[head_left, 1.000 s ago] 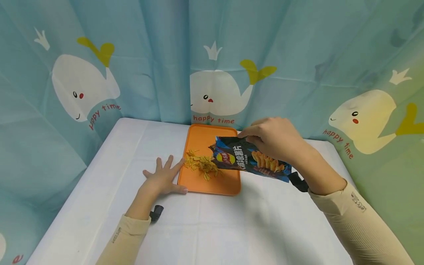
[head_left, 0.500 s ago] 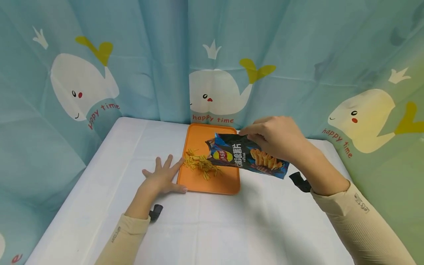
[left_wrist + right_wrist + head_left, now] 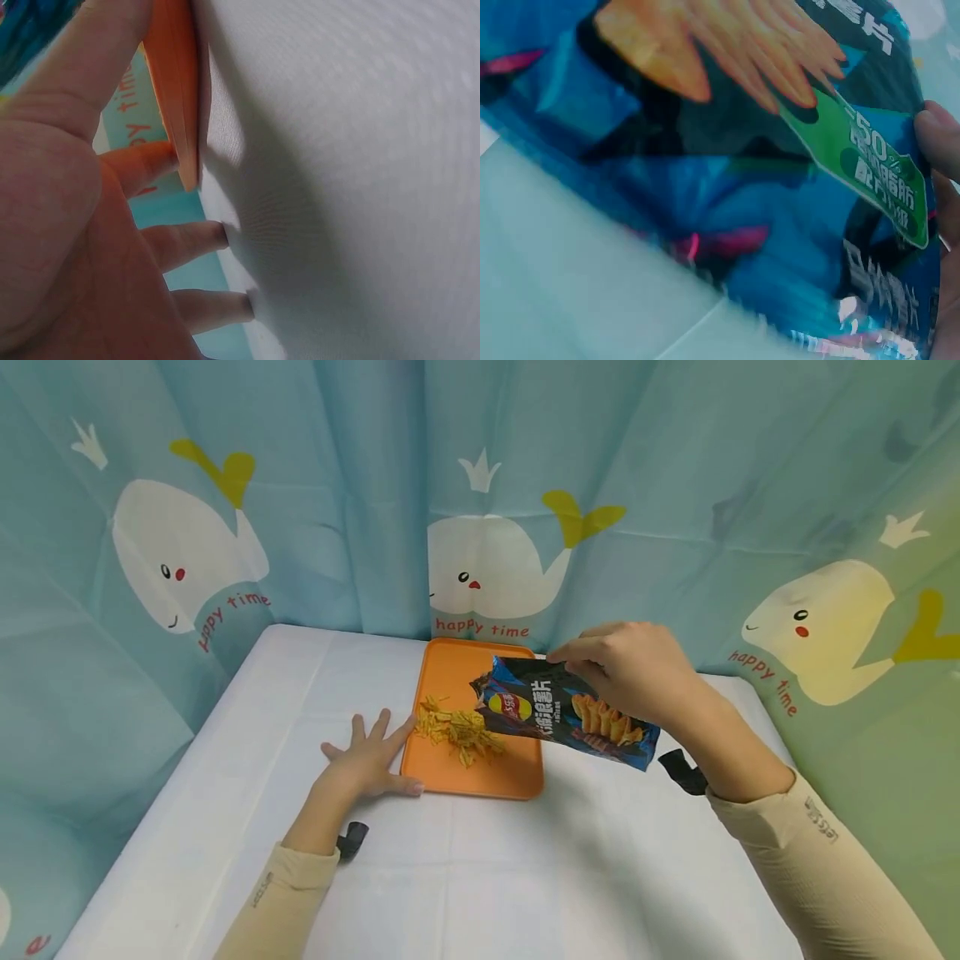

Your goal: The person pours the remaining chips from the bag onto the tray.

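Note:
My right hand (image 3: 637, 668) pinches the upper edge of a dark blue chip bag (image 3: 562, 706), which hangs on its side above the tray's right part. The bag's torn end points left. In the right wrist view the bag (image 3: 705, 187) fills most of the picture, with the thumb at its edge. Under the torn end, a pile of yellow chips (image 3: 457, 731) lies on the orange tray (image 3: 472, 782). My left hand (image 3: 363, 764) is spread at the tray's left edge; its thumb and index finger touch the rim, and in the left wrist view other fingertips (image 3: 240, 306) rest on the cloth.
A white cloth covers the table (image 3: 450, 877). Behind it and at both sides hangs a blue curtain (image 3: 360, 510) printed with whales. A black strap end (image 3: 352, 841) sticks out from the left wrist, another strap end (image 3: 682, 772) from the right.
The bag dips and rises slightly, shifting a little left and then back right with my right hand. The left hand stays at the tray's edge.

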A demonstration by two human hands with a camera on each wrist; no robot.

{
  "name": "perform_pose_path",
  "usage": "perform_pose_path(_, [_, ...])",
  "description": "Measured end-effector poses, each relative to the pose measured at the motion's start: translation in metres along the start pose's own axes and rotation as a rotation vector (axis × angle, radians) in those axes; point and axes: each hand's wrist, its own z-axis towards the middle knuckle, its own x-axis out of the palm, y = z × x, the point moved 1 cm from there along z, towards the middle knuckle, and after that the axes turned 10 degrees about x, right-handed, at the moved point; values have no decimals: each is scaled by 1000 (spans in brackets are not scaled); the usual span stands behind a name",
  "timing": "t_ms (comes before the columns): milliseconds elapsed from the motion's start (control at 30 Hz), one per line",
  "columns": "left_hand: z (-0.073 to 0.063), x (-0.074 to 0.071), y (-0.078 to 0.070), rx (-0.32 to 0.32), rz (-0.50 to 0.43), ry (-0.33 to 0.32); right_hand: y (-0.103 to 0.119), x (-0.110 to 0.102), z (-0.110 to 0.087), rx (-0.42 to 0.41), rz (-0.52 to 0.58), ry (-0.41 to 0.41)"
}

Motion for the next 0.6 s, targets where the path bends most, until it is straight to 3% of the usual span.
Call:
perform_pose_path(133, [2, 2, -3, 13, 5, 9, -4, -3, -8, 38, 9, -11])
perform_pose_path(300, [2, 1, -3, 19, 1, 8, -14, -3, -18, 78, 57, -92])
perform_pose_path(400, [-3, 2, 0, -2, -23, 7, -23, 6, -23, 98, 151, -148])
perform_pose_path(500, [-10, 5, 6, -32, -42, 11, -36, 26, -32, 188, 308, -190])
perform_pose_path(600, [-14, 9, 10, -35, -64, 9, -51, 51, -49, 373, 493, -205])
